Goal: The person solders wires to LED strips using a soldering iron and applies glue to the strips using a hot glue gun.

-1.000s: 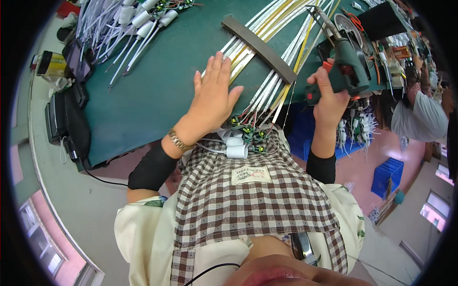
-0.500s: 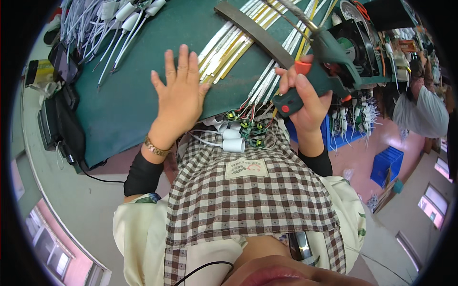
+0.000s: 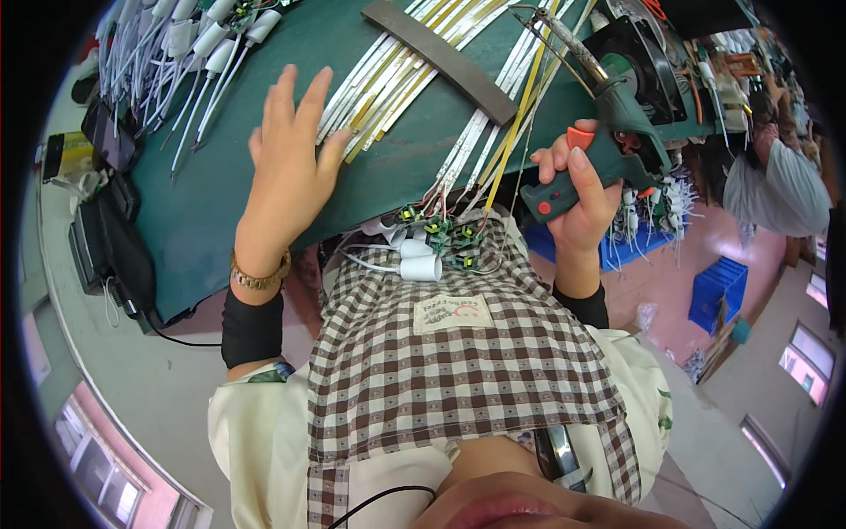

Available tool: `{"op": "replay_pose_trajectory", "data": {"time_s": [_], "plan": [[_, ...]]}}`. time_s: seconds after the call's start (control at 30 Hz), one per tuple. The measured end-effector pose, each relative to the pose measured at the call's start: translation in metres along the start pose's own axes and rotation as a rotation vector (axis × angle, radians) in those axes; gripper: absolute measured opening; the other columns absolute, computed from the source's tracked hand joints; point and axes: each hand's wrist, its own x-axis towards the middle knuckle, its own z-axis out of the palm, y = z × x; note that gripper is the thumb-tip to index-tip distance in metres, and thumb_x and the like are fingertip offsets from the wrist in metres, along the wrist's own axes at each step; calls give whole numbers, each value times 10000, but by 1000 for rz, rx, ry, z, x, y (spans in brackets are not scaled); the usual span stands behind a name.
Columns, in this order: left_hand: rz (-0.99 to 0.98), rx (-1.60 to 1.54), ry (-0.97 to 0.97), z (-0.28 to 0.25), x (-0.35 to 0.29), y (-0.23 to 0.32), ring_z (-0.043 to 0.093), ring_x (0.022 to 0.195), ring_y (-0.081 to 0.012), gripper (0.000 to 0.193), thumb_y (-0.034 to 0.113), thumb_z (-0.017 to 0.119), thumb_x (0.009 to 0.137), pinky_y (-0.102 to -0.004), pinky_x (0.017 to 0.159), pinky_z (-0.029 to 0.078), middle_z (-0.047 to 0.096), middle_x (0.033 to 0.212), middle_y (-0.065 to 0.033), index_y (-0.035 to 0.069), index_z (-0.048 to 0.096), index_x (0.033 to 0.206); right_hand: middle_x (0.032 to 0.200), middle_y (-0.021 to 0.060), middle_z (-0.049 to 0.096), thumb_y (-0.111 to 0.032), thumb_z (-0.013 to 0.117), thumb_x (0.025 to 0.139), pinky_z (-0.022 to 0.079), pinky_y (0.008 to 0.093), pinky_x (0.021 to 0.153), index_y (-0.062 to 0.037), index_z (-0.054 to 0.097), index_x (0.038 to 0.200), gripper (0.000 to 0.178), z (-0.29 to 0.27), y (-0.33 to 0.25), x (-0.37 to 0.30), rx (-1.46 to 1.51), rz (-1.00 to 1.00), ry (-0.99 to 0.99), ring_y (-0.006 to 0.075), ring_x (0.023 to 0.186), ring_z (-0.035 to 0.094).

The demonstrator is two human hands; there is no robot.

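My left hand (image 3: pixel 293 167) is held over the green table with its fingers spread and nothing in them. Its thumb is at the near ends of a bundle of thin white and yellow strips (image 3: pixel 388 81). A dark flat bar (image 3: pixel 441 62) lies across these strips. My right hand (image 3: pixel 583 198) grips the handle of a green soldering gun (image 3: pixel 636 132) with an orange trigger, its metal barrel pointing away and left. Another group of strips (image 3: pixel 467 150) runs toward me, wired to small green circuit boards (image 3: pixel 465 234) at the table edge. White plastic caps (image 3: pixel 421 267) rest against my checked apron beside them.
At the far left lies a heap of white wires with caps (image 3: pixel 181 53). A black fan-like unit (image 3: pixel 636 70) stands at the right. Below it, a blue crate (image 3: pixel 634 251) holds wired parts. Another blue crate (image 3: pixel 716 295) sits on the floor. A black pouch (image 3: pixel 119 238) is at the left edge.
My left hand has shifted left, its fingers bunching into different gaps. The soldering gun in my right hand has moved slightly right and turned. The view has shifted a little as well.
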Motion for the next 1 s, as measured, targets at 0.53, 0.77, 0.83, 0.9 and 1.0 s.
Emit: {"op": "replay_pose_trajectory", "data": {"time_s": [0.53,0.77,0.83,0.9,1.0], "plan": [[160,214,211,57,28,42,614,726,-270,126,168,646,873,-381,607,498,580,786,-75,97,687,970,781,87,553,-31,612,878,476,311,626,8,470,1181,337,1,12,-15,9,5,21,170,641,574],[-97,254,44,44,40,48,647,722,-321,131,215,673,846,-421,621,501,648,797,-106,92,681,892,796,87,564,-30,621,876,478,317,621,10,474,1190,349,1,18,-21,-5,2,-58,174,652,583],[-115,220,40,42,37,46,651,728,-327,133,216,675,842,-424,627,503,657,802,-110,86,681,865,811,89,572,-55,625,886,485,309,638,14,470,1214,369,5,18,-19,-40,-34,-60,169,639,582],[-187,90,146,43,34,45,642,714,-313,140,206,688,830,-404,632,499,647,783,-111,67,671,825,841,78,589,-56,648,877,493,325,651,21,464,1227,403,11,6,-7,-271,-50,-70,172,673,594],[-164,2,126,42,27,40,626,693,-299,146,198,697,826,-389,633,489,637,767,-112,56,665,836,978,76,635,-51,761,770,495,373,748,12,435,1275,604,0,11,13,333,329,40,233,834,637]]}}
